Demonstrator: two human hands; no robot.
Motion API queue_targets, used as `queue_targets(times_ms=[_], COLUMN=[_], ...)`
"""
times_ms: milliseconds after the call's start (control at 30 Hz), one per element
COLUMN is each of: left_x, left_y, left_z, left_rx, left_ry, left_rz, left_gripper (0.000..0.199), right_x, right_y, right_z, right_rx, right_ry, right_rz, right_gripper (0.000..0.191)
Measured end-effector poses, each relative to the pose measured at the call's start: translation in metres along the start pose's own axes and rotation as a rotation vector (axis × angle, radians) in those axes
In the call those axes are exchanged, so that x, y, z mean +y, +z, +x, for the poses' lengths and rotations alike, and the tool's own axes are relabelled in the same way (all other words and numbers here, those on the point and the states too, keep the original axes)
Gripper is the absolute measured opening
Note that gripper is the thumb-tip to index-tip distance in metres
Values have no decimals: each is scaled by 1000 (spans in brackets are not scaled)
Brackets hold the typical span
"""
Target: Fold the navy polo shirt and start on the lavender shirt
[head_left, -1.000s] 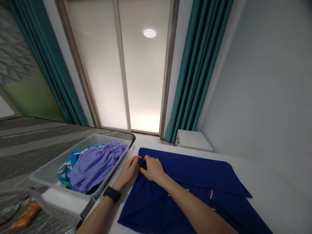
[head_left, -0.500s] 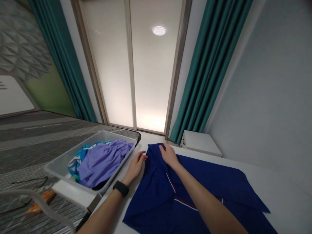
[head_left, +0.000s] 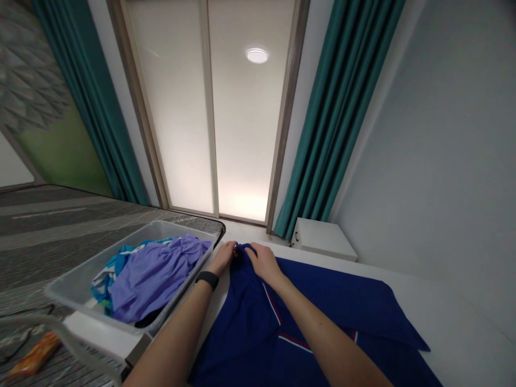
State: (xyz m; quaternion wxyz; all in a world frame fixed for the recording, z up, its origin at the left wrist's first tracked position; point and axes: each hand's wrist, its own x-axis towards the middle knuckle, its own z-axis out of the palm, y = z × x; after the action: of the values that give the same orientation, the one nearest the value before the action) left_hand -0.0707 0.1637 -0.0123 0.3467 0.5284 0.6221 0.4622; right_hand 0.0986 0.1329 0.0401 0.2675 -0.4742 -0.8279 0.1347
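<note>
Head camera view: a left hand (head_left: pixel 223 259) pinched the far left corner of a navy garment (head_left: pixel 342 290); the right hand (head_left: pixel 265 263) gripped the bunched edge just beside it, remaining cloth spread nearer and rightward across a white table (head_left: pixel 455 333).

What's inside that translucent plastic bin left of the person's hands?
A crumpled purple cloth lies on top in the translucent plastic bin, with blue-and-white patterned fabric beside it and something black at the near edge. Whatever the purple cloth covers cannot be seen.
</note>
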Motion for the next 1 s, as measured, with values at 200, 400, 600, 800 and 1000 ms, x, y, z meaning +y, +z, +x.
queue_targets(times_ms=[200, 400, 600, 800, 1000], left_x=[-8, -20, -22, -22, -17], left_y=[-4, -2, 0, -3, -4], left_z=[12, 13, 13, 6, -6], left_rx=[56, 96, 140, 147, 102], left_ry=[-3, -17, 6, 102, 212], left_rz=[126, 258, 360, 431, 573], left_gripper=[25, 27, 26, 28, 29], right_x=[-21, -23, -14, -11, -11], right_y=[22, 31, 33, 28, 31], right_z=[-38, -72, -81, -84, -83], right_rx=[-142, -185, -270, -357, -387], right_ry=[-206, -310, -361, -373, -357], right_rz=[-125, -255, -141, -78, -34], right_gripper=[28, 40, 49, 56, 59])
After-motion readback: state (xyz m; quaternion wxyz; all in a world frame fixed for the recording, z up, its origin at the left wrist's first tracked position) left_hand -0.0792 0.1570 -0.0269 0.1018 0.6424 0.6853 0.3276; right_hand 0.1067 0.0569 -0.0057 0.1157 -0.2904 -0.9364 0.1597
